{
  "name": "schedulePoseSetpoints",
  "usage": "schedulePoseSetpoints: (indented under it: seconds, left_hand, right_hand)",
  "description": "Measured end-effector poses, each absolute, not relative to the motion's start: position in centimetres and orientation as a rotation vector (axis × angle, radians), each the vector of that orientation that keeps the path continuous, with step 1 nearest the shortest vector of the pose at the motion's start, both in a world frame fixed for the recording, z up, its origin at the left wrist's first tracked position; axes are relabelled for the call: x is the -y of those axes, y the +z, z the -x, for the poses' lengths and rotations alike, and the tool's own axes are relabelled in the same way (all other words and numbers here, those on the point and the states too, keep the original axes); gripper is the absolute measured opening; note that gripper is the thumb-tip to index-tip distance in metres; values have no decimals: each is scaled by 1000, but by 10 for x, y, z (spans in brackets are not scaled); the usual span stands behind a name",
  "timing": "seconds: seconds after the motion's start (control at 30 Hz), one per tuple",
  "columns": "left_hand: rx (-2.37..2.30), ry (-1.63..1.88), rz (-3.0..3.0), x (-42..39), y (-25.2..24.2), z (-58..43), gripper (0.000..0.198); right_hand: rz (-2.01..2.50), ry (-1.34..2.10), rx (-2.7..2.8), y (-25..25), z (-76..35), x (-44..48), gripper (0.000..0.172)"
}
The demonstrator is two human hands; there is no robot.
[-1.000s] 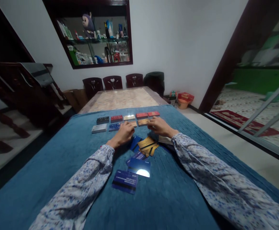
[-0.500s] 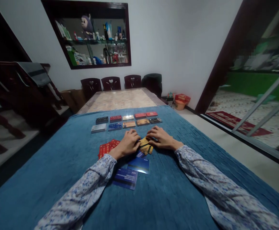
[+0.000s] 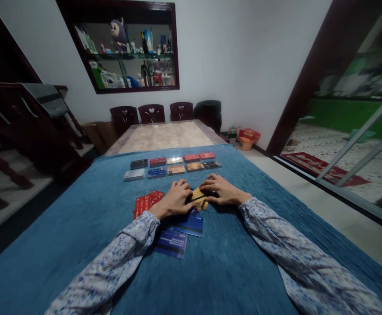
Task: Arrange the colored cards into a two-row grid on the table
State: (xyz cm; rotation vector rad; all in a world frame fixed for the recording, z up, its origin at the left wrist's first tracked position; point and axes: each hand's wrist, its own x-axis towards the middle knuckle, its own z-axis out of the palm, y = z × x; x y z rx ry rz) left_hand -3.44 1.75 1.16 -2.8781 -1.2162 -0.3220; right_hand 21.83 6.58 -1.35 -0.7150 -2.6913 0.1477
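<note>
Several gold cards [image 3: 198, 197] with dark stripes lie bunched between my two hands. My left hand [image 3: 177, 197] is bent around their left side, thumb and fingertips against the edges. From the other side, my right hand [image 3: 222, 190] presses its curled fingers on the same cards. Below them are blue cards [image 3: 191, 225], partly covered by the gold ones and by my left wrist. Fanned red cards [image 3: 147, 202] rest on the cloth left of my left hand, its forearm near their lower edge.
Two rows of small card stacks stand beyond my hands, among them a silver stack [image 3: 134, 175] and a gold stack [image 3: 195, 166]. A blue cloth [image 3: 236, 258] covers the near table. The marble tabletop [image 3: 167, 135] and dark chairs [image 3: 151, 113] are farther back.
The gold cards are squeezed closer together, their fan narrower than before. My left thumb has moved slightly right over them. The red cards and the stacks stay put.
</note>
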Motion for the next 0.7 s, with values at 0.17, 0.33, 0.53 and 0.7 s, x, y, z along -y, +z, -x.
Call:
schedulePoseSetpoints:
  seconds: [0.17,0.33,0.53,0.7]
  left_hand:
    - [1201,-297,2897,-17,13,34,20]
    - [1142,-290,2918,-17,15,36,18]
    - [1084,-378,2919,-21,13,39,15]
    - [994,-503,2924,-24,12,44,14]
  right_hand:
    - [703,158,2727,-9,-216,-69,35]
    - [702,184,2752,-3,-215,-71,31]
    - [635,220,2731,0,-218,-72,28]
    - [550,160,2667,0,-218,-72,26]
